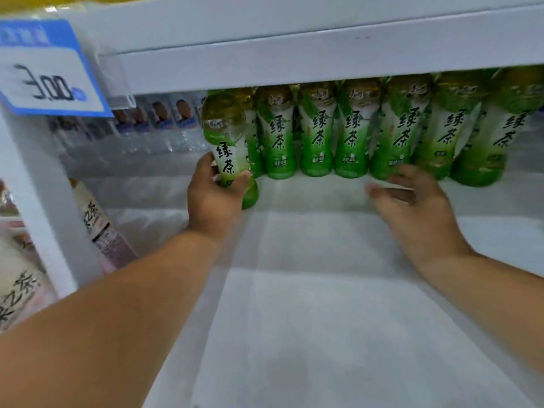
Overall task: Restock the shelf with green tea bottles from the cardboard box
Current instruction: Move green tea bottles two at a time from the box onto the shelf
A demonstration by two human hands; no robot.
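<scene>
Bare white shelf [323, 304] floor, front portion: both my forearms reach across it. Left hand [215, 192]: fingers and thumb curled round the lower body of one green tea bottle [228, 142], tilted, at the left end of the row. Right hand [412, 198]: fingers loosely spread, holding nothing, just before the row of green tea bottles [353, 134] standing at the back. Price tag [47, 69], upper left, reads 3.00. Water bottles [153, 125] behind, left.

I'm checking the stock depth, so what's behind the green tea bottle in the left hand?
Behind the bottle gripped by the left hand stands another green bottle, mostly covered. Farther left are water bottles. Anything deeper is hidden.
</scene>
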